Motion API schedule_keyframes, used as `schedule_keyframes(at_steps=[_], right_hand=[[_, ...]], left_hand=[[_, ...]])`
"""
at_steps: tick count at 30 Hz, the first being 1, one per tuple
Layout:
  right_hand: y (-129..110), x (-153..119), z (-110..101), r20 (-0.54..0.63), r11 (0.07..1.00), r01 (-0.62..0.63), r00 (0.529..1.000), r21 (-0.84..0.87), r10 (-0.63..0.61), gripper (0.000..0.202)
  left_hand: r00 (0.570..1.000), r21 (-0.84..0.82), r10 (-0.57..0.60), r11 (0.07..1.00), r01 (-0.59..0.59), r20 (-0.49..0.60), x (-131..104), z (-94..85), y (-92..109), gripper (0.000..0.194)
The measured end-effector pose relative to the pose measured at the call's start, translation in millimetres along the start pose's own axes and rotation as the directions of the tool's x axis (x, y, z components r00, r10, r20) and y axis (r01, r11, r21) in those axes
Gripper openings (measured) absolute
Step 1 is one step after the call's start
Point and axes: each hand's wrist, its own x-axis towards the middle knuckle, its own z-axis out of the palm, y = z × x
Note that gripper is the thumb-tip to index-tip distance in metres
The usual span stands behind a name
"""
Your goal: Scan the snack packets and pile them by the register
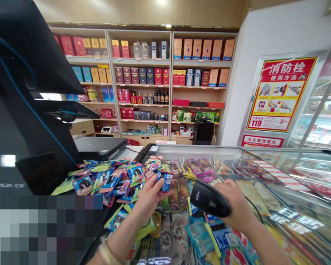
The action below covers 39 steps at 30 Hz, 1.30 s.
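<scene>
One black scanner [209, 198] is in the right hand [234, 202], which is closed around it; its broad end points toward the left hand [150, 193], and its long axis slopes down toward the right wrist. The left hand pinches one small blue packet [164, 181] between thumb and fingers, its white label facing up. Both hands are above a glass counter [182, 146]. Beside the left hand lies one heap of packets [107, 180], too many for counting. Farther left stands one monitor [35, 44]. Beyond the hands are three shelf columns [171, 88] with boxes; to their right, two red signs [283, 94].
</scene>
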Motion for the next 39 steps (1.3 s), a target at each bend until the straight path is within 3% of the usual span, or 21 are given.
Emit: schedule_keyframes(at_steps=[5,11,22,27,29,32,35,39], right_hand=[[-2,1,0,0.033,0.999,-0.034,0.999,0.014,0.033,0.006],[-3,1,1,0.065,0.997,-0.067,0.996,0.026,0.066,0.003],[-2,1,2,0.043,0.998,-0.053,0.998,0.038,0.051,0.006],[14,-4,-1,-0.034,0.998,-0.053,0.998,-0.046,0.051,0.009],[28,-9,-3,-0.089,0.988,-0.096,0.992,-0.117,0.086,0.01],[53,-18,-7,-0.172,0.958,-0.185,0.974,-0.219,0.149,0.013],[73,-26,-8,-0.231,0.923,-0.263,0.952,-0.282,0.2,0.021],[85,-33,-4,-0.248,0.9,-0.307,0.94,-0.309,0.236,0.024]], left_hand=[[1.0,0.066,0.013,0.998,-0.014,0.02,0,2.0,0,0.043],[1.0,0.096,0.025,0.995,-0.026,0.014,1,0.1,-2,0.046],[1.0,0.045,-0.003,0.999,0.002,0.011,4,-1.8,-3,0.046],[0.997,0.176,0.072,0.982,-0.068,-0.014,5,-2.5,-14,0.051],[0.988,0.345,0.154,0.928,-0.142,-0.01,4,2.0,-21,0.05],[0.961,0.626,0.241,0.732,-0.271,0.134,3,16.1,-34,0.047],[0.932,0.755,0.219,0.547,-0.363,0.29,5,34.9,-46,0.045],[0.922,0.838,0.167,0.384,-0.386,0.348,14,56.6,-62,0.045]])
